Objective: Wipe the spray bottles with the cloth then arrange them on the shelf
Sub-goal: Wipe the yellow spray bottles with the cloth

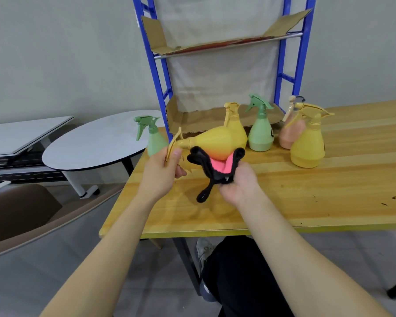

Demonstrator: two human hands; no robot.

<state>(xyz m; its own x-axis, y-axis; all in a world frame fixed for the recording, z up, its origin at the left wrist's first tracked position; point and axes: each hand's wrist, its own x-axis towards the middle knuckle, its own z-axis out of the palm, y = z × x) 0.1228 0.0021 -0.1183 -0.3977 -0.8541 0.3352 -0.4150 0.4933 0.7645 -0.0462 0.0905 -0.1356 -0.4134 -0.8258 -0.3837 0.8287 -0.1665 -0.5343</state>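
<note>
Yellow bottle (215, 143) pear-shaped, sideways | left hand (162, 172) fingers grasp nozzle | right hand (240, 181) fingers grasp fuzzy cloth (217, 167)

- at the centre of the frame the left hand (164, 169) grips the trigger head of a yellow spray bottle (215, 141), held sideways above the wooden table (306, 197).
- the right hand (239, 183) presses a black and pink cloth (217, 168) against the underside of that bottle.
- just behind stands a second yellow bottle (234, 120), partly hidden.
- a green bottle (260, 129) stands right of centre; another green bottle (151, 136) stands at the table's left edge.
- to the right, a pink bottle (289, 131) stands behind a third yellow bottle (308, 143).
- a blue shelf (157, 72) lined with cardboard rises at the upper centre.
</note>
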